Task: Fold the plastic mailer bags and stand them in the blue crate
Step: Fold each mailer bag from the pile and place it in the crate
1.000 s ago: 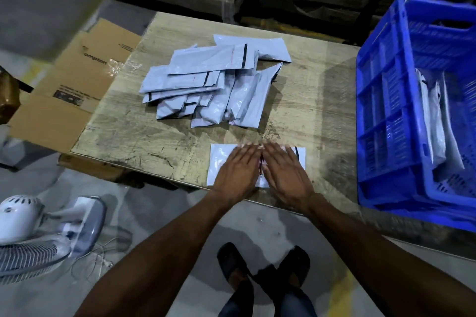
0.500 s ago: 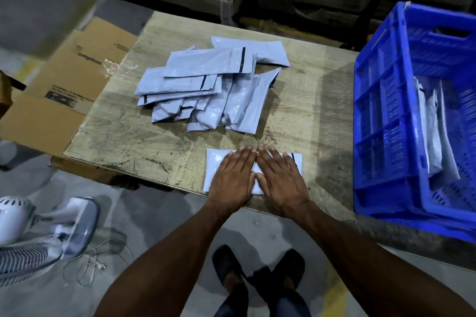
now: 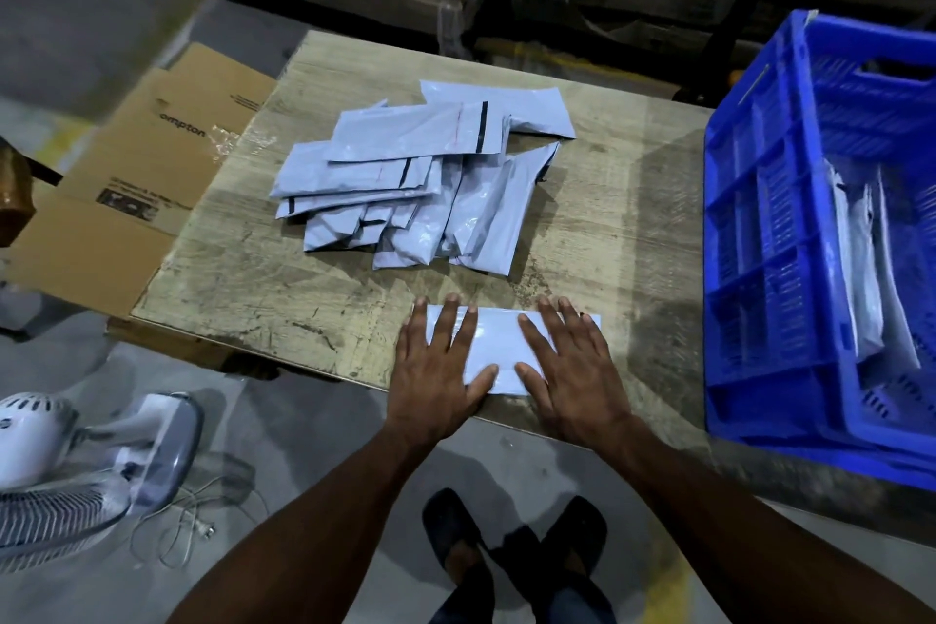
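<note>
Dim warehouse floor surrounds a worn wooden table [image 3: 253,279], and the folded mailer bag [image 3: 499,352] lies flat at its near edge, just left of the blue crate [image 3: 749,269]. Both hands press it down with fingers straight and spread: the left hand [image 3: 435,370] on its left end, the right hand [image 3: 572,370] on its right end, a bare strip of bag showing between them. It looks thin, light, limp and slick, so a fold will likely spring open unless pinched along the crease; taking hold at the folded long edge seems best. Its near edge reaches the table lip, so a slide toward the body could drop it. Beyond it, a loose pile of mailer bags [image 3: 415,177] waits mid-table, well apart. Open tabletop runs between bag and crate, where a few bags [image 3: 861,269] already stand.
</note>
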The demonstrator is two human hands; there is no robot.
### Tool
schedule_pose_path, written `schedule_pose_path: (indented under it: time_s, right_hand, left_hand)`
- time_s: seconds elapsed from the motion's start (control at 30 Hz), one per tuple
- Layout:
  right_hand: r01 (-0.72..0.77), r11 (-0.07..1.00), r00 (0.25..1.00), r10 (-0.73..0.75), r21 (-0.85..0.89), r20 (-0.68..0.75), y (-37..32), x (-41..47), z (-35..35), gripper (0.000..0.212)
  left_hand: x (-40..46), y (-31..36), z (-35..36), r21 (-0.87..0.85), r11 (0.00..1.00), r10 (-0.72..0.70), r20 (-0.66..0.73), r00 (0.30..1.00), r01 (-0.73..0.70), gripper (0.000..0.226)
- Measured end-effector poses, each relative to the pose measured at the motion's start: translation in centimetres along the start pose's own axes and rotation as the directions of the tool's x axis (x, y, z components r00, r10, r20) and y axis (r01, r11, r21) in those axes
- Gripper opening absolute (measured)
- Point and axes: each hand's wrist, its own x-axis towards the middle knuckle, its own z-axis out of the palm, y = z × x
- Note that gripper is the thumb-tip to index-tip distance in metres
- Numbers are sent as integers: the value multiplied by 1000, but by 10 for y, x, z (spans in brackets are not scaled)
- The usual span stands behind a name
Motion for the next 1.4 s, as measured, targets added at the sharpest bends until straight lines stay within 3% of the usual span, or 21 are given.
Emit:
schedule_pose_path:
  time_s: [0.23, 0.53, 0.63, 0.83, 0.9, 1.0, 1.1, 1.23, 1.33, 1.4]
  right_hand:
    - [-24, 999, 997, 21, 41, 69, 1, 3, -4, 62]
    - [18, 1000, 996, -19, 8, 90, 3, 3, -2, 66]
    - [36, 998, 992, -43, 55, 118, 7, 4, -4, 74]
    - [53, 999, 941, -53, 9, 335, 11, 12, -14, 105]
    - [146, 988, 938, -123, -45, 325, 14, 12, -23, 100]
    - [344, 936, 908, -311, -74, 280, 21, -1, -28, 74]
    - [392, 916, 893, -357, -84, 275, 23, -13, -28, 63]
    - [344, 936, 911, -314, -72, 267, 12, -8, -39, 60]
    - [366, 929, 909, -342, -61, 238, 3, -9, -50, 66]
    - [421, 903, 901, -406, -87, 152, -2, -14, -54, 58]
  left_hand:
    - [2, -1, 0, 3, 1000, -24, 88, 996, 24, 75]
    - [3, -3, 2, -31, 999, -11, 105, 994, 14, 68]
    - [3, -5, 4, -32, 999, -8, 106, 994, 11, 69]
    - [6, -9, 2, -56, 998, 14, 180, 984, -4, 72]
    - [7, -11, 0, -62, 997, 48, 199, 979, -36, 72]
    - [9, -15, -8, -76, 996, 70, 237, 969, -53, 77]
    - [7, -16, -18, -79, 994, 91, 301, 949, -70, 93]
    - [-9, -15, -25, 125, 964, 209, 187, 960, -235, 84]
    - [-14, -10, -29, 206, 954, 206, 73, 976, -217, 65]
    - [-13, -8, -34, 213, 955, 206, 17, 978, -205, 63]
